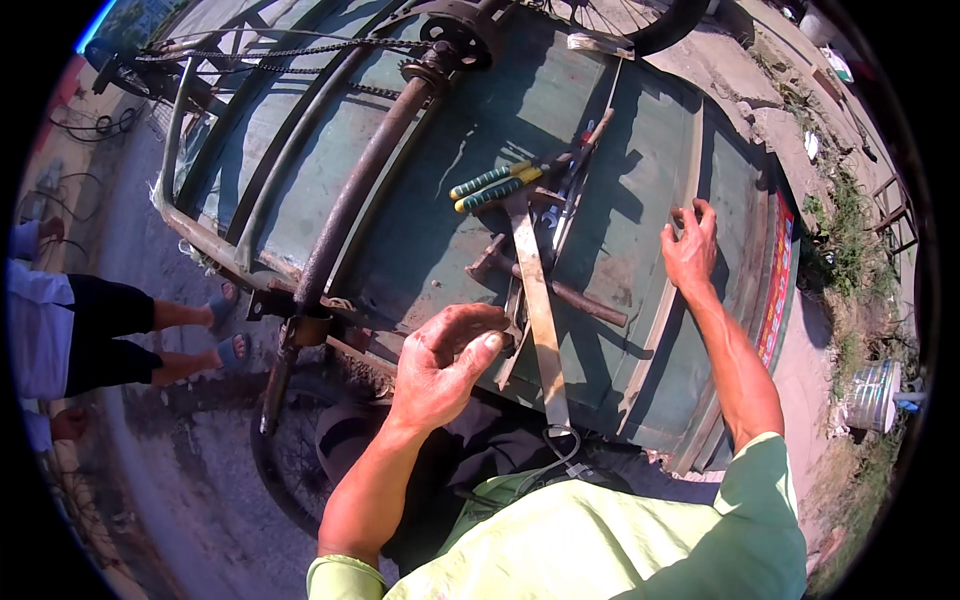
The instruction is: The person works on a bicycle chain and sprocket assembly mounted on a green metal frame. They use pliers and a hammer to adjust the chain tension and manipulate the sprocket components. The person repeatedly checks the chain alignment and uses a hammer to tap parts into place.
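Two bare hands over an overturned green cart bed strewn with tools.

The left hand [445,365], at centre frame, is curled with fingers pinched near the lower end of a long flat metal bar [538,300]; whether it truly grips anything I cannot tell. The right hand [690,250], right of centre, is open, fingers spread, resting on a raised rib of the green cart bed [640,150]. Between the hands lie one flat bar, one pair of pliers with green-and-yellow handles [495,185], one hammer with a rusty handle [560,290] and a few slimmer tools too tangled to count. One rusty axle [360,190] runs diagonally at upper left, with a chain [270,52] above it. Bare green sheet lies open right of the tools. Another person's legs [150,335] stand at the left edge; a bucket [872,395] sits at the right.
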`<move>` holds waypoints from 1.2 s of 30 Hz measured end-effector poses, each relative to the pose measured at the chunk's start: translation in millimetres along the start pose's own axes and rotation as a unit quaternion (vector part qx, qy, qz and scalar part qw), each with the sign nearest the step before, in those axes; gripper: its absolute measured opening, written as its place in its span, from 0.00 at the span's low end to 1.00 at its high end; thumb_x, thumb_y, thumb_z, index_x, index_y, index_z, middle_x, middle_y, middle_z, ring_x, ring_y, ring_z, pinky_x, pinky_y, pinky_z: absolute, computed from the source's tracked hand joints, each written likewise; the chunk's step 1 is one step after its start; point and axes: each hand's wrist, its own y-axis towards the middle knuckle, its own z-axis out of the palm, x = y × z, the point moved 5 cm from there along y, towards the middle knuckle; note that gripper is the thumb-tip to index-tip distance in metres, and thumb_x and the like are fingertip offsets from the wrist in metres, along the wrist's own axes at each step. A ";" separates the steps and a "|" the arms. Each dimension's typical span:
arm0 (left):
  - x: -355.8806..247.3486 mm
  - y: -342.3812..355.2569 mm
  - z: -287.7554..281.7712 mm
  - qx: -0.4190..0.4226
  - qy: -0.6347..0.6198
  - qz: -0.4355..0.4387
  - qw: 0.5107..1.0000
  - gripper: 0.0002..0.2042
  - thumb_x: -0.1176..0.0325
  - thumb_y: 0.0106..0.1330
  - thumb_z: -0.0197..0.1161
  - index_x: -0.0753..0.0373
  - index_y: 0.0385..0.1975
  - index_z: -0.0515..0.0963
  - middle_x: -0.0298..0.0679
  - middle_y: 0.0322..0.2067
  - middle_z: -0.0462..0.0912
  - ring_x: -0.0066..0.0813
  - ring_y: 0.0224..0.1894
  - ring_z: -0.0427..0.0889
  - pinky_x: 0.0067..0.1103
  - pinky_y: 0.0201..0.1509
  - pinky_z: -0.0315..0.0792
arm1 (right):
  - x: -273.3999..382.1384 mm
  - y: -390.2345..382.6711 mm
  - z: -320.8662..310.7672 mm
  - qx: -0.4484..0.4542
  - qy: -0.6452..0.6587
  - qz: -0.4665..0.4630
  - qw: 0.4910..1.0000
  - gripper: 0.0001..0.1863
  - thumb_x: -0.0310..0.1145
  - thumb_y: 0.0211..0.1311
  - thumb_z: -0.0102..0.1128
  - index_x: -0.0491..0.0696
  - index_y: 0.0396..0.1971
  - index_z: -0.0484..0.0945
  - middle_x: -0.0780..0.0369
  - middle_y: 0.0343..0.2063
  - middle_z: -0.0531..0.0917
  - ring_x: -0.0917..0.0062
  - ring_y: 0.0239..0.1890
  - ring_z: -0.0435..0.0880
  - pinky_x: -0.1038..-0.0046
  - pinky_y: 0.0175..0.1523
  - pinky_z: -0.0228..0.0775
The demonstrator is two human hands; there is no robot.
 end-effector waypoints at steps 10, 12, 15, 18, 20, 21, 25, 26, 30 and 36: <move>8.6 1.1 -3.3 0.019 0.140 0.039 0.989 0.15 0.66 0.69 0.69 0.70 0.48 0.81 0.41 0.41 0.86 0.27 0.43 0.86 0.24 0.51 0.79 | 0.9 -2.0 3.2 0.006 -0.007 0.012 1.000 0.14 0.31 0.56 0.68 0.48 0.43 0.81 0.55 0.62 0.70 0.57 0.60 0.76 0.56 0.61 0.71; 8.0 -0.5 -3.5 0.018 0.165 0.057 0.984 0.15 0.66 0.68 0.69 0.69 0.47 0.81 0.42 0.40 0.86 0.28 0.42 0.87 0.24 0.49 0.80 | 2.7 -1.7 1.8 0.002 -0.021 0.009 1.000 0.14 0.31 0.56 0.68 0.49 0.43 0.81 0.54 0.63 0.69 0.56 0.60 0.76 0.56 0.61 0.71; 8.1 -2.3 -4.1 0.023 0.182 0.069 0.981 0.15 0.66 0.68 0.69 0.70 0.48 0.81 0.44 0.39 0.86 0.31 0.41 0.88 0.25 0.48 0.80 | 4.1 -0.5 0.1 0.013 -0.022 0.001 1.000 0.14 0.31 0.56 0.68 0.48 0.43 0.81 0.54 0.63 0.69 0.55 0.61 0.75 0.55 0.62 0.70; 5.3 -2.1 -4.3 0.027 0.191 0.071 0.979 0.15 0.66 0.68 0.69 0.70 0.48 0.81 0.45 0.40 0.86 0.32 0.41 0.88 0.25 0.49 0.80 | 5.7 1.3 2.6 0.019 -0.045 -0.012 0.999 0.14 0.32 0.56 0.68 0.48 0.43 0.81 0.53 0.63 0.69 0.55 0.63 0.73 0.55 0.63 0.69; 5.0 -0.8 -5.2 0.025 0.195 0.075 0.978 0.15 0.66 0.68 0.69 0.70 0.48 0.81 0.45 0.40 0.86 0.32 0.41 0.88 0.25 0.48 0.80 | 6.1 3.6 2.6 0.034 -0.079 -0.026 0.996 0.15 0.33 0.56 0.67 0.48 0.44 0.81 0.53 0.62 0.70 0.55 0.62 0.73 0.55 0.64 0.68; 5.9 0.2 -5.9 0.024 0.196 0.077 0.977 0.15 0.66 0.68 0.69 0.70 0.48 0.81 0.45 0.40 0.86 0.32 0.41 0.88 0.25 0.48 0.80 | 7.6 5.7 1.3 0.041 -0.098 -0.033 0.994 0.15 0.34 0.57 0.67 0.48 0.44 0.81 0.53 0.62 0.70 0.55 0.62 0.73 0.55 0.64 0.68; 8.8 2.7 -8.7 0.023 0.182 0.067 0.981 0.15 0.67 0.68 0.68 0.69 0.48 0.81 0.44 0.40 0.86 0.32 0.40 0.87 0.26 0.47 0.80 | 19.4 40.2 -15.0 0.093 -0.103 0.009 0.990 0.16 0.39 0.57 0.67 0.50 0.45 0.83 0.56 0.56 0.76 0.57 0.59 0.75 0.55 0.64 0.67; 8.0 3.9 -8.2 0.024 0.187 0.070 0.979 0.15 0.66 0.67 0.68 0.69 0.48 0.81 0.44 0.40 0.86 0.32 0.40 0.87 0.25 0.47 0.80 | 25.6 53.1 -17.6 0.078 -0.089 0.008 0.993 0.17 0.40 0.57 0.67 0.50 0.45 0.83 0.56 0.55 0.78 0.58 0.58 0.75 0.56 0.64 0.67; 11.9 6.9 -7.2 0.021 0.202 0.077 0.976 0.15 0.65 0.68 0.68 0.68 0.48 0.81 0.44 0.41 0.86 0.32 0.40 0.87 0.25 0.47 0.80 | 86.4 98.0 -22.7 0.101 0.005 0.027 0.994 0.18 0.44 0.57 0.65 0.52 0.44 0.87 0.57 0.52 0.82 0.59 0.59 0.77 0.60 0.62 0.71; 13.5 14.7 -2.8 0.019 0.181 0.050 0.982 0.16 0.63 0.68 0.67 0.68 0.49 0.81 0.45 0.41 0.86 0.32 0.40 0.88 0.26 0.47 0.80 | 152.9 138.7 18.8 0.111 -0.111 -0.104 0.982 0.23 0.51 0.61 0.63 0.51 0.48 0.86 0.55 0.56 0.79 0.59 0.64 0.72 0.56 0.66 0.68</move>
